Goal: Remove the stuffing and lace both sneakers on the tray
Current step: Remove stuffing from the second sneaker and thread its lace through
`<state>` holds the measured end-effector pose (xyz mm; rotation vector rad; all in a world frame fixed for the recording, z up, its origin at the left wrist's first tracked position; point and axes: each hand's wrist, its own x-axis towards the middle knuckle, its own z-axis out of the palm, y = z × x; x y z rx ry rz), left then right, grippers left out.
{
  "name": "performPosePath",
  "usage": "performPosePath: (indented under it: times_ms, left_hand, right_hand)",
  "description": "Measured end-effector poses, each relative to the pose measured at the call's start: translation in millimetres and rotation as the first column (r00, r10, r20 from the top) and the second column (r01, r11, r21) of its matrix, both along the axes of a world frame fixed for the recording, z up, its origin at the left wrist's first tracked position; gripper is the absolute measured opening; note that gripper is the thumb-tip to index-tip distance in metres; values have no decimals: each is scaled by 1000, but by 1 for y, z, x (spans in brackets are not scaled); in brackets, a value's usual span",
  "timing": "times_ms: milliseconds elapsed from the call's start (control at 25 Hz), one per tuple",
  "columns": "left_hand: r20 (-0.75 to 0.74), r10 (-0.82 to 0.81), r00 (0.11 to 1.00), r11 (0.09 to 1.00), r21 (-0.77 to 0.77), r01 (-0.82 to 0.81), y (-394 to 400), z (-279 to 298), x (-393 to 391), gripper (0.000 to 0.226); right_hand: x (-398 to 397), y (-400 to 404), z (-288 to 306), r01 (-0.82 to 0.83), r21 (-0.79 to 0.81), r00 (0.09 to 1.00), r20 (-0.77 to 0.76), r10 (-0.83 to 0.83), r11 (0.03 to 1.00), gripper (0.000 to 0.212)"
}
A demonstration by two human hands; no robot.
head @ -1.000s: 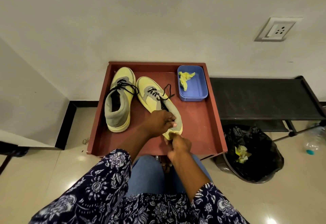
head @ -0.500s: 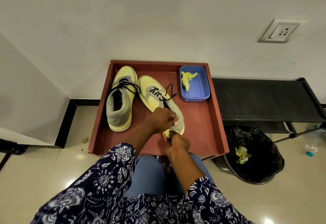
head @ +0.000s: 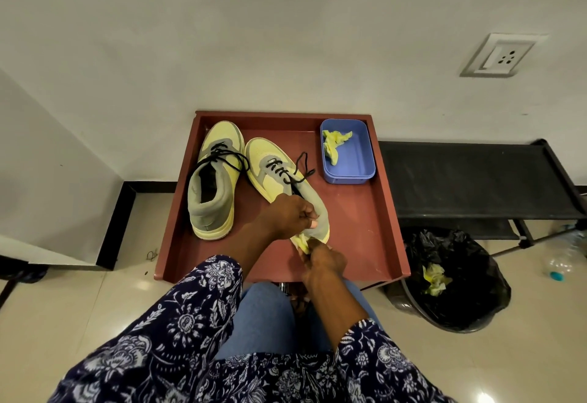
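A black rack (head: 476,180) runs along the wall on the right, and beside it sits the red-brown tray (head: 365,228) that carries the work. Below the rack stands a bin lined with a black bag (head: 457,279), a wad of yellow paper lying in it.

On the tray, the left sneaker (head: 214,180) stands on its sole, toe to the wall, its black lace threaded and its mouth dark and apparently emptied. Just beside it, toes nearly touching, the right sneaker (head: 282,177) lies slanted, toe up-left and heel down-right toward the person, its lace only part-threaded with loose ends trailing to the right. A blue plastic tub (head: 347,151) in the far right corner holds another crumpled yellow scrap.

The left hand (head: 293,213) reaches across and grips the right sneaker's collar near the heel, fingers curled tight around the grey edge. The right hand (head: 322,259) sits just below the heel, nearer the person, its fingers pinching a twist of yellow stuffing (head: 301,241) that pokes out of the shoe's mouth.

The stuffing lies on the shoe's long axis, so a pull back toward the person, along that heel-ward line, looks the natural way out, with the left hand bracing the shoe. Lacing of this sneaker looks unfinished.
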<state>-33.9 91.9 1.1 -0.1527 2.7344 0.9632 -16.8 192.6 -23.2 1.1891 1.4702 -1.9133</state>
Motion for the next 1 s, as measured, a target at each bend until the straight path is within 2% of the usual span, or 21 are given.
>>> performPosePath:
  times_ms: [80, 280, 400, 520, 680, 840, 920, 1000]
  left_hand:
    - [1, 4, 1000, 1000, -3, -4, -1, 1, 1, 23]
    - [22, 17, 1000, 1000, -6, -17, -1, 4, 1, 24]
    - [32, 18, 999, 1000, -6, -18, 0, 4, 0, 24]
    - [31, 23, 999, 1000, -16, -23, -1, 0, 0, 24]
    - [38, -10, 999, 998, -68, 12, 0, -1, 1, 26]
    - [22, -11, 1000, 997, -74, 13, 0, 0, 1, 25]
    - [5, -15, 1000, 996, -86, 15, 1, 0, 2, 23]
    - [-3, -11, 1000, 996, -87, 11, 2, 1, 3, 22]
  right_hand:
    - [-1, -2, 3, -33, 26, 999, 4, 33, 999, 22]
    - [3, 3, 10, 3, -90, 1000, -24, -5, 996, 17]
    - [4, 10, 7, -6, -73, 997, -75, 1, 997, 14]
    - [-1, 13, 0, -21, 16, 987, -158, 23, 1000, 16]
    - [-15, 16, -2, -72, 224, 959, -252, 129, 972, 16]
    - [-26, 19, -4, -192, 454, 877, -318, 360, 870, 20]
    - [-30, 21, -3, -227, 505, 846, -321, 426, 833, 16]
    - [-31, 21, -4, -275, 513, 814, -325, 481, 813, 24]
